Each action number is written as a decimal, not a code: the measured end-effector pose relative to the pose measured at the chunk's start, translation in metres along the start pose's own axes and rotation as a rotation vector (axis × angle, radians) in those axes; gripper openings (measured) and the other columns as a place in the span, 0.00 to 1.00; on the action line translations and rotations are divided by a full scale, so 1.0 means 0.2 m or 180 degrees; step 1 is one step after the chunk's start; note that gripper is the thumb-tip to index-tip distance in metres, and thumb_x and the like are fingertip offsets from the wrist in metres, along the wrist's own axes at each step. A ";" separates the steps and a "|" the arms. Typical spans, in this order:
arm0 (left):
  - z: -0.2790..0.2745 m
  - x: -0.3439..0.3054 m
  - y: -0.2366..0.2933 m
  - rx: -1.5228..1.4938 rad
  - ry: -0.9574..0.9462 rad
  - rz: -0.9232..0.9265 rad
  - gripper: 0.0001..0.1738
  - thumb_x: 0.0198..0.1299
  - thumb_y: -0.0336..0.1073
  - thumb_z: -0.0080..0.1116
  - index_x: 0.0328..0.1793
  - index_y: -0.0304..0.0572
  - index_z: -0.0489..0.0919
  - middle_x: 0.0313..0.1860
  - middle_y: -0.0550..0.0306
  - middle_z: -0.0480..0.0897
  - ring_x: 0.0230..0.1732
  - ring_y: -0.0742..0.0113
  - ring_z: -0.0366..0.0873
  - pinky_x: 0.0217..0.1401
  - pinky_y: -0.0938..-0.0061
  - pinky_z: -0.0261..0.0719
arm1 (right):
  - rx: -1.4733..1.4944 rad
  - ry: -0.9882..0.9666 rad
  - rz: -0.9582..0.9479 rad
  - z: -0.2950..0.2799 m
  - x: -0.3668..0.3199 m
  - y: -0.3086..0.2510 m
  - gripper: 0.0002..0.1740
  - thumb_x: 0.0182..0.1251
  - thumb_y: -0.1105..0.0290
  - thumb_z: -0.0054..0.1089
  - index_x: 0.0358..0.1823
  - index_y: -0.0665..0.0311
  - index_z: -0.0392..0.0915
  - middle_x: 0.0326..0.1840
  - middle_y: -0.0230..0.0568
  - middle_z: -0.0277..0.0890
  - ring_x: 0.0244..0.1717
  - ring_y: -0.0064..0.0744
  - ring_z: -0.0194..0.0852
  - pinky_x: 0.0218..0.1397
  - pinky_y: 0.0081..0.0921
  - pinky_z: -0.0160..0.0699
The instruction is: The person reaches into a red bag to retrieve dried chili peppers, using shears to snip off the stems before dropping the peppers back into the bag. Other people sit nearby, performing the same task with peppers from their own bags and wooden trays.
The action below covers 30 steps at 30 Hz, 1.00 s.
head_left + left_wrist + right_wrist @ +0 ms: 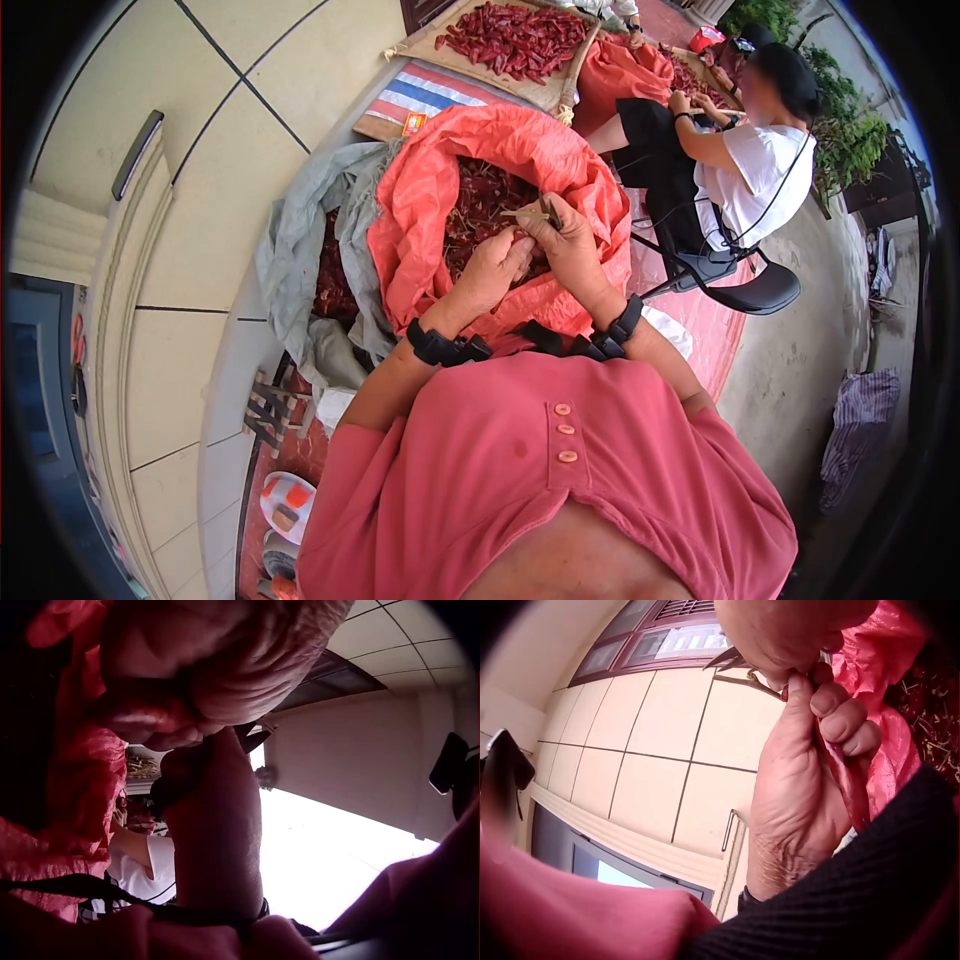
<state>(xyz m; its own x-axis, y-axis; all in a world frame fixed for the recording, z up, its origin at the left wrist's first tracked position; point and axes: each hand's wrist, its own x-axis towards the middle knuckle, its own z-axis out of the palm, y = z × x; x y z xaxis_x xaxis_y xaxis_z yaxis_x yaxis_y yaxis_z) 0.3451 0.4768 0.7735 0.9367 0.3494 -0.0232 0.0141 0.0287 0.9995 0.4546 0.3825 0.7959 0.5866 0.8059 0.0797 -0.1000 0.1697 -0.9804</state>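
Note:
My left hand (492, 270) grips a dried red chili pepper (845, 780), which runs down past the curled fingers in the right wrist view. From the thumb tip a pale stalk (744, 682) sticks out. Close against it, my right hand (568, 248) holds small scissors, whose dark pointed blades (724, 660) show beside the stalk; their handles are hidden in the palm. Both hands meet above an orange-red woven sack (400, 215) with its rim rolled down. Inside lie dried chilies and loose stalks (480, 205).
Left of the sack stands a grey sack (290, 240) with more chilies. Beyond are a striped board (425, 92) and a flat tray (425, 45) heaped with chilies. A seated person (760, 170) works at the right, near another red sack (622, 75).

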 end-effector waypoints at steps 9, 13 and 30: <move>-0.12 -0.04 -0.01 0.0044 -0.0618 0.0129 0.14 0.74 0.41 0.44 0.44 0.38 0.74 0.24 0.68 0.65 0.24 0.80 0.59 0.27 0.82 0.61 | 0.1126 -0.0193 0.1491 -0.06 0.02 0.00 0.06 0.68 0.67 0.61 0.35 0.61 0.77 0.20 0.25 0.68 0.16 0.15 0.58 0.19 0.15 0.56; -0.14 -0.05 0.00 -0.0382 -0.0788 -0.0124 0.14 0.74 0.42 0.44 0.44 0.38 0.74 0.24 0.70 0.64 0.24 0.81 0.58 0.26 0.83 0.60 | 0.1727 -0.0157 0.1932 -0.04 0.01 0.03 0.06 0.67 0.66 0.62 0.35 0.59 0.77 0.19 0.24 0.67 0.16 0.15 0.57 0.19 0.16 0.53; -0.16 -0.08 0.01 -0.1170 -0.0775 -0.0299 0.13 0.74 0.42 0.43 0.50 0.39 0.69 0.27 0.66 0.67 0.28 0.79 0.61 0.33 0.86 0.62 | -0.0526 0.0000 0.0677 -0.06 -0.10 -0.16 0.05 0.68 0.70 0.59 0.40 0.63 0.78 0.23 0.28 0.74 0.20 0.13 0.68 0.20 0.12 0.63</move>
<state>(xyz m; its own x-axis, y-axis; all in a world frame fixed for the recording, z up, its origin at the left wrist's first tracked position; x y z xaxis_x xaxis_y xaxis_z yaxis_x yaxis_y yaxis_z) 0.3191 0.5005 0.7750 0.9929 0.1000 -0.0638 0.0191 0.3959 0.9181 0.4550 0.3534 0.8233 0.5665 0.8135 -0.1314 -0.0884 -0.0985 -0.9912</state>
